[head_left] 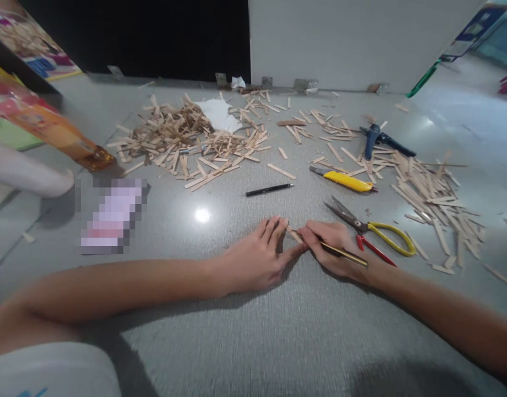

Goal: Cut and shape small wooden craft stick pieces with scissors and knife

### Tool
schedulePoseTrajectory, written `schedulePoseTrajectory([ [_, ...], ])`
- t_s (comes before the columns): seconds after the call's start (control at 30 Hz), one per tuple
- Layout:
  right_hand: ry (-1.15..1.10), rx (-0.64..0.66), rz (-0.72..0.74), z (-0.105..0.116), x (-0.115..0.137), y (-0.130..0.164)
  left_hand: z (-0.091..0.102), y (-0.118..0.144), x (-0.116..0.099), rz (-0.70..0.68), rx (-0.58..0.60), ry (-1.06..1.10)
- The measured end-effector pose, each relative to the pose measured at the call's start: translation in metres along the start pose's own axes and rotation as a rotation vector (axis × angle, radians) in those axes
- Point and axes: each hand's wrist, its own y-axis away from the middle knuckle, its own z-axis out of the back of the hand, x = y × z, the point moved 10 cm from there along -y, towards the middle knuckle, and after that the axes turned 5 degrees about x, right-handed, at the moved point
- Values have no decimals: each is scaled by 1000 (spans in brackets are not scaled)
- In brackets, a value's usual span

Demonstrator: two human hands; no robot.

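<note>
The left hand (257, 259) lies flat on the grey, finely ribbed floor (253, 342), palm down, fingers stretched forward and thumb out to the right. Its grip is released; the fingertips and thumb press on a thin, flat wooden stick (294, 236), pinning it to the floor. Only a short pale end of the stick shows between the two hands.

The right hand (334, 251) touches the left thumb. Its grip is clenched around a slim dark pencil (344, 253), whose tip meets the stick and whose shaft slants back over the knuckles toward the wrist.

Just beside the right hand lie scissors (373, 229) with bare metal blades, slightly apart, and looped yellow and red handles. Beyond them rests a yellow utility knife (346, 181), long and blocky. A thin black pen (268, 189) lies ahead of the left hand, well apart from it. Farther right sits a blue glue gun (379, 139).

Flat wooden sticks with rounded ends are strewn in two heaps: a dense tangled pile (182, 143) at the left rear, with a sheet of white paper (218, 113) lying on it, and a looser pile (431, 190) to the right of the scissors. Smaller offcuts lie scattered between them.

At far left an orange, glossy packet (50, 129) lies tilted on the floor.
</note>
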Motion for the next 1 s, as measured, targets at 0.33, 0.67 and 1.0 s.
schedulePoseTrajectory([
  [0.33, -49, -59, -43, 9, -2, 2, 4, -1, -3, -13, 2, -49],
  [0.67, -103, -167, -83, 20, -11, 0, -1, 1, 0, -17, 13, -19],
  [1.0, -137, -75, -68, 13, -10, -6, -4, 2, 5, -27, -71, 149],
])
